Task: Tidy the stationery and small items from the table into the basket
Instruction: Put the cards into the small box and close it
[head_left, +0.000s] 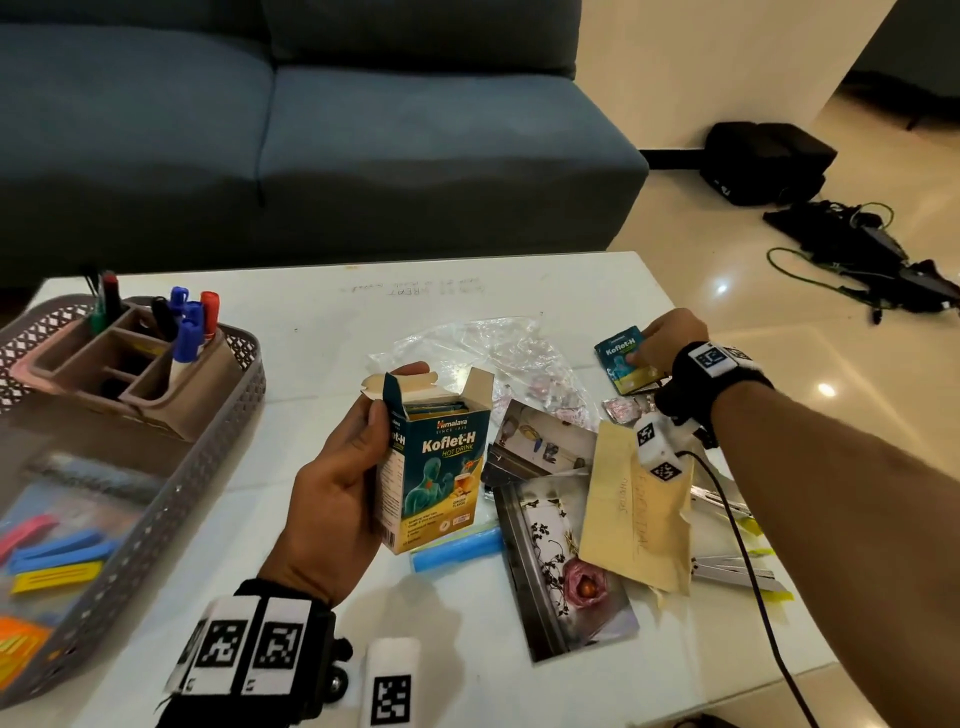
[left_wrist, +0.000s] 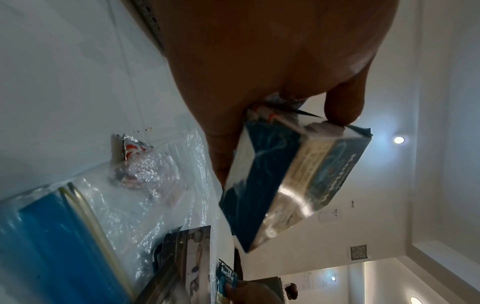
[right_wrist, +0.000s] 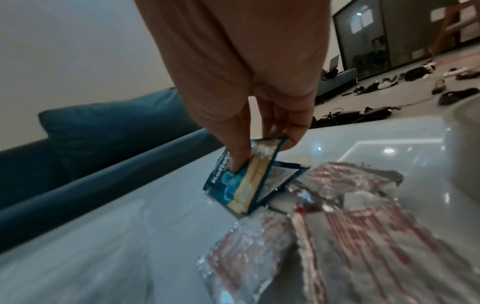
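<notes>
Head view: left hand (head_left: 337, 483) gripped the open Koflet-H box (head_left: 434, 470) upright at table centre; right hand (head_left: 670, 338) pinched a sachet (head_left: 626, 364) at 2 o'clock. Best lifted clear, slid in edge-first. Basket (head_left: 171, 483) sat at 9 o'clock.

My right hand (right_wrist: 249, 86) pinches a small blue-and-yellow foil sachet (right_wrist: 246, 183), tilted with its lower edge on the glossy white table (right_wrist: 130, 205). Silvery-pink blister strips (right_wrist: 350, 236) lie nearer right; a blue sofa (right_wrist: 103, 127) sits far left.
</notes>
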